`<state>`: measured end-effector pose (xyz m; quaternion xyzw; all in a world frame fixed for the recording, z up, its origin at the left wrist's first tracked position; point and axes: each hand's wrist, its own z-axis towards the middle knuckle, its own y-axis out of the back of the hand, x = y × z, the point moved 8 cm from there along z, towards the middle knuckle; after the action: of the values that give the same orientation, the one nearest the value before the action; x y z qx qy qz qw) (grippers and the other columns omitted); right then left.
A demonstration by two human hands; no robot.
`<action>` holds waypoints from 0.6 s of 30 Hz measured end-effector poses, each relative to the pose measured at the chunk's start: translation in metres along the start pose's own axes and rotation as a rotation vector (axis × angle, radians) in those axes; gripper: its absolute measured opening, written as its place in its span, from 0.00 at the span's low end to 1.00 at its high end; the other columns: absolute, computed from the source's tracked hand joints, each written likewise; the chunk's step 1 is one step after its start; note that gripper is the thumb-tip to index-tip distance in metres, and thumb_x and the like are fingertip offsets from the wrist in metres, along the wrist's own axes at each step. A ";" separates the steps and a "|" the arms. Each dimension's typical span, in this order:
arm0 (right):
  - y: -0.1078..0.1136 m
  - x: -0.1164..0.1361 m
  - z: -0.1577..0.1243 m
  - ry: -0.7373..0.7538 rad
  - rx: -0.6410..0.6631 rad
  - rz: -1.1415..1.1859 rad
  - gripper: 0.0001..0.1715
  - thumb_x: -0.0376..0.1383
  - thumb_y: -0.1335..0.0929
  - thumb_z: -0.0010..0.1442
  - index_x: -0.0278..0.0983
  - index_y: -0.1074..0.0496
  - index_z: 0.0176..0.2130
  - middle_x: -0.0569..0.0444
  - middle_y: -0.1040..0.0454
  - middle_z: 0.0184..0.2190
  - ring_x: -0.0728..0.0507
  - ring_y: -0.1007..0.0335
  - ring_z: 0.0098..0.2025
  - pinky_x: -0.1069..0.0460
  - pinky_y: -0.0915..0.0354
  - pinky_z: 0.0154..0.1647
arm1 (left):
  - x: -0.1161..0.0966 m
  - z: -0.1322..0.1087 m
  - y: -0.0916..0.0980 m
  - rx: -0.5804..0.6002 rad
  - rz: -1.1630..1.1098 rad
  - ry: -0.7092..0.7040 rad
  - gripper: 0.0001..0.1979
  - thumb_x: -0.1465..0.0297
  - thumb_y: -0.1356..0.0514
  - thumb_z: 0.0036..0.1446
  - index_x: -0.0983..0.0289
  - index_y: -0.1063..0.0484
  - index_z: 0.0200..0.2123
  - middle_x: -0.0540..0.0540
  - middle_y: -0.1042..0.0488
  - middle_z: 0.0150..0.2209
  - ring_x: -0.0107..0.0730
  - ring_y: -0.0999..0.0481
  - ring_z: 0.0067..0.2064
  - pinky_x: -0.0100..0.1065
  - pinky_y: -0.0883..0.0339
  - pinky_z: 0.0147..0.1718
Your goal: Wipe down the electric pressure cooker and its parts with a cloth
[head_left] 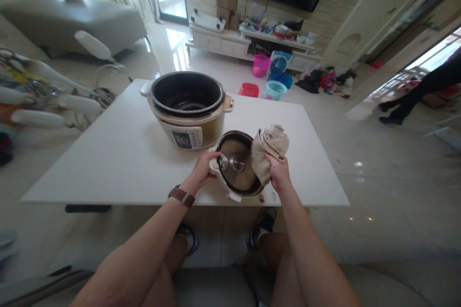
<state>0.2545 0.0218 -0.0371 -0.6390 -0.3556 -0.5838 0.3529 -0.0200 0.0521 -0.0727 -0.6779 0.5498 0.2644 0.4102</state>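
A round pressure cooker lid (237, 179) is tilted up over the front of the white table, its metal inner face toward me. My left hand (203, 168) grips the lid's left rim, thumb on the inner face. In my right hand (279, 172) is a bunched beige cloth (270, 146), closed in the fingers and pressed against the lid's right edge. Behind the lid, to the left, stands the electric pressure cooker (212, 129) without its lid, showing a dark inside and a control panel on the front.
The white table (115, 153) carries the cooker. Beyond it on the floor are a red basin (248, 90), a light blue basket (275, 90) and a pink basket (260, 65). Another person's legs (414, 91) show at the far right.
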 end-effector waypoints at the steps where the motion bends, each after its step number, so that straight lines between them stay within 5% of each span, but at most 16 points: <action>1: -0.006 0.001 0.000 0.059 0.011 -0.073 0.23 0.44 0.24 0.53 0.37 0.18 0.46 0.45 0.14 0.49 0.32 0.19 0.56 0.37 0.27 0.63 | -0.001 0.000 -0.001 0.006 0.007 -0.009 0.20 0.58 0.31 0.44 0.63 0.25 0.38 0.51 0.24 0.26 0.34 0.27 0.23 0.33 0.35 0.19; 10: -0.105 -0.022 -0.032 0.248 0.447 -0.667 0.23 0.38 0.33 0.67 0.41 0.21 0.59 0.44 0.21 0.61 0.32 0.25 0.65 0.38 0.34 0.69 | -0.003 0.003 -0.007 0.074 0.045 -0.025 0.30 0.46 0.32 0.52 0.61 0.21 0.49 0.52 0.21 0.30 0.35 0.25 0.26 0.32 0.34 0.21; 15: -0.107 -0.015 -0.039 0.258 0.625 -0.623 0.22 0.41 0.31 0.65 0.42 0.19 0.56 0.47 0.18 0.58 0.33 0.22 0.62 0.39 0.32 0.68 | -0.005 0.008 -0.004 0.059 0.035 0.007 0.32 0.44 0.34 0.54 0.60 0.21 0.54 0.54 0.19 0.33 0.37 0.24 0.27 0.33 0.34 0.21; 18: -0.087 -0.019 -0.022 0.124 0.568 -0.488 0.21 0.43 0.28 0.61 0.39 0.17 0.51 0.48 0.15 0.51 0.33 0.19 0.57 0.38 0.30 0.66 | -0.007 0.011 -0.005 0.071 0.053 0.011 0.32 0.44 0.35 0.54 0.60 0.21 0.53 0.55 0.18 0.33 0.39 0.23 0.28 0.34 0.32 0.22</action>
<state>0.1677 0.0454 -0.0511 -0.3757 -0.6227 -0.5666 0.3874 -0.0163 0.0656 -0.0715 -0.6495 0.5790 0.2516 0.4238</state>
